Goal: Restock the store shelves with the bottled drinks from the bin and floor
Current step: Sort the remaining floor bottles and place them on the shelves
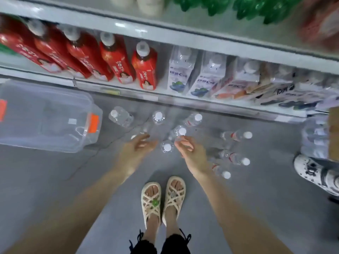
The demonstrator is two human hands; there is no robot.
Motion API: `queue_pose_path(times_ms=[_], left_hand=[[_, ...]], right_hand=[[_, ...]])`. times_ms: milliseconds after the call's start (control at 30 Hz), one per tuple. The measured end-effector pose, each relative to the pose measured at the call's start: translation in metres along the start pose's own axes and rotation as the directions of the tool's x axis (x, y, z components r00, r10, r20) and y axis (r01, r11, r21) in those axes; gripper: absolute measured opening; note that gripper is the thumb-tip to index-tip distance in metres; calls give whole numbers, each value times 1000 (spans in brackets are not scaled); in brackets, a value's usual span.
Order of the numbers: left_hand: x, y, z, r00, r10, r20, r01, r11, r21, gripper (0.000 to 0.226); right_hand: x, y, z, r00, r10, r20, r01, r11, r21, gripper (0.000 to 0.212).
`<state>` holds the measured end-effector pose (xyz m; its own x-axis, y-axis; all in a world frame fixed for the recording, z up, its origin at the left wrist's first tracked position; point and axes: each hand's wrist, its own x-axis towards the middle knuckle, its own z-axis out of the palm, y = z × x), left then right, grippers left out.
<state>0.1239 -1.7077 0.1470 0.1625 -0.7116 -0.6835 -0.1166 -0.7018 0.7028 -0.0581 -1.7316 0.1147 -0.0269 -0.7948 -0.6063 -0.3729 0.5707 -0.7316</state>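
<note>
The left hand [137,145] is open and holds nothing. Between the two hands, in the middle of the frame, a small water bottle [167,147] stands up, cap on top. The right hand [189,150], open and empty too, looks a bit nearer.

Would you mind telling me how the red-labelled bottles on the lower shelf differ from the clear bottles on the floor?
The red-labelled bottles stand in a row on the shelf; the clear bottles are scattered on the floor. The red-labelled bottles wear full red labels over a dark drink; the clear bottles look colourless, some with a narrow red band. Both have white caps.
</note>
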Motion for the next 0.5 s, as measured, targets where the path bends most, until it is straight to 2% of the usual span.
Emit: queue_pose_path(times_ms=[67,300,500], left_hand=[[21,-31,4,999,-30,-12,30,1000,2,62],[72,-120,22,984,-175,-42,174,984,-37,46],[89,-150,35,972,-227,-62,225,973,-49,39]], right_hand=[[19,33,15,1000,19,10,-19,1000,-3,33],[72,121,62,996,75,49,-73,996,-53,44],[92,154,82,1000,9,21,-7,995,-97,49]])
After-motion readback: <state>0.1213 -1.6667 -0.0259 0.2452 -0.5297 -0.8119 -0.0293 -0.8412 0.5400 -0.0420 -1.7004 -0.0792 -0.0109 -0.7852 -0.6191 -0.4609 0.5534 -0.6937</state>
